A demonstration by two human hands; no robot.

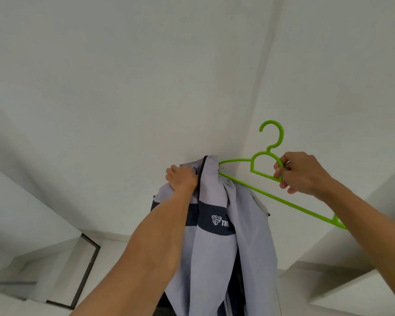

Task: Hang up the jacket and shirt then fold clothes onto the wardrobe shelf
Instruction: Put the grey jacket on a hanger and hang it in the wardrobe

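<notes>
Both hands are raised and held apart, each clamped on its own thing. The left hand [181, 179] grips a bunch of fabric at the collar of the jacket [214, 247], just beside the black zip [202, 174]. The right hand [306, 173] has its fingers curled round the green plastic hanger [263, 153], at the right corner of the small opening under the neck.

The jacket is pale grey with a navy band [209, 212] across the chest. On that band sits a white logo [216, 219], an angular emblem followed by white capitals. Only "TR" can be read, since a fold of grey cloth covers the rest. The garment hangs in the air from the left hand's grip, its lower part running out of the bottom of the view. A dark lining and pale stripes show near the hem.

One end of the hanger goes in behind the collar, touching the cloth. The other arm slopes down to the right, passing behind the right forearm. Its hook [282, 133] points up, free, with nothing around it.

Behind everything is a plain white wall [146, 87], so there is open room above and to both sides of the hands. A dark-framed panel [78, 270] stands low on the left, well apart from the jacket. White angular surfaces fill the lower right corner; what they belong to cannot be told.
</notes>
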